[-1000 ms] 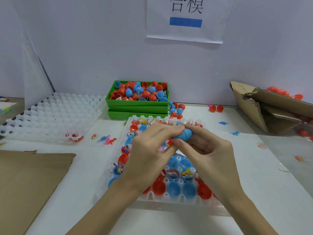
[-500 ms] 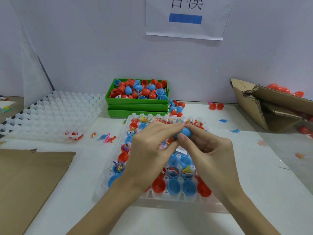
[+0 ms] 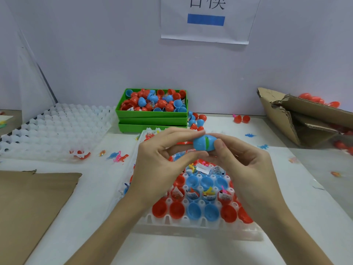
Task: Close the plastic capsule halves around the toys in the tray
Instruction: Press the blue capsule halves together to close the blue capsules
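Note:
A blue plastic capsule (image 3: 204, 143) is held above the white tray (image 3: 193, 224), its two halves nearly joined with a green toy showing in the gap. My left hand (image 3: 162, 161) pinches its left half between thumb and fingers. My right hand (image 3: 246, 165) pinches its right half the same way. Below, the tray holds several open red and blue capsule halves (image 3: 193, 211), some with small toys and paper slips inside. My hands hide the tray's far rows.
A green bin (image 3: 152, 116) of red and blue capsule halves stands behind the tray. An empty white tray (image 3: 55, 131) lies at the left, brown cardboard (image 3: 28, 203) at the near left, a torn cardboard box (image 3: 305, 121) at the right. Small toy dinosaurs (image 3: 118, 156) lie loose on the table.
The capsule has come into clearer view between my fingertips, turned so the gap with the green toy faces me. Both hands stay above the tray, spread slightly wider.

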`<state>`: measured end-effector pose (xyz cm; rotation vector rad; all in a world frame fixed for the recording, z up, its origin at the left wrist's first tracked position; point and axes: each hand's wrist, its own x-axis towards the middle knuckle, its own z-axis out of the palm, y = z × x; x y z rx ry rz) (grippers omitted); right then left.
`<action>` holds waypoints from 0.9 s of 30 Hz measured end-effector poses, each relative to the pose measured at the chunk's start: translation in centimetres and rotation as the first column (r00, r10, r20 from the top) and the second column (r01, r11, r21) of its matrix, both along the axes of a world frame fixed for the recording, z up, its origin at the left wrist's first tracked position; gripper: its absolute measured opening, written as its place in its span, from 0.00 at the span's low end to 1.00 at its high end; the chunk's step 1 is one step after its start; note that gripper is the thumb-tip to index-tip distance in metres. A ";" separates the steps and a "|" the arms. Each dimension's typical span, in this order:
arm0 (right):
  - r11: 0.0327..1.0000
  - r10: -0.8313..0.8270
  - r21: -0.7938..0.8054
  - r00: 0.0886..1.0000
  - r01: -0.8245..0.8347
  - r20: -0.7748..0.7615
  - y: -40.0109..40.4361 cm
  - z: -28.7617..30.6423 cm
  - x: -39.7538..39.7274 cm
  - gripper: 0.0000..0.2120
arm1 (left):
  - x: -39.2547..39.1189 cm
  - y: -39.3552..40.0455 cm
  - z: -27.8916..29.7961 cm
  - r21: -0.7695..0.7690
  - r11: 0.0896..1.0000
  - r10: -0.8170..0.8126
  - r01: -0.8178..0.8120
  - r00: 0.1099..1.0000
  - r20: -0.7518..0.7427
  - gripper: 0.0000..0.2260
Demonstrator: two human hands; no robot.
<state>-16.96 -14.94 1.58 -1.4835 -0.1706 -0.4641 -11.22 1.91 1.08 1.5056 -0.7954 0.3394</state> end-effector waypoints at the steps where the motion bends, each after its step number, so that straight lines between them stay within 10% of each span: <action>1: 1.000 -0.012 -0.014 1.000 0.012 0.005 0.1 0.1 0.0 0.11 | 0.0 0.0 -0.1 -0.002 1.000 -0.005 0.005 1.000 -0.007 0.18; 20: 0.976 -0.080 -0.196 0.995 0.091 0.065 0.3 -0.2 -0.2 0.12 | 0.3 0.5 -0.1 0.093 0.995 0.044 -0.040 0.998 -0.037 0.18; 27: 0.977 -0.027 -0.211 0.998 0.037 0.048 1.3 -0.7 -0.2 0.09 | -0.6 -0.3 -0.3 0.168 0.952 0.217 -0.255 0.953 0.213 0.17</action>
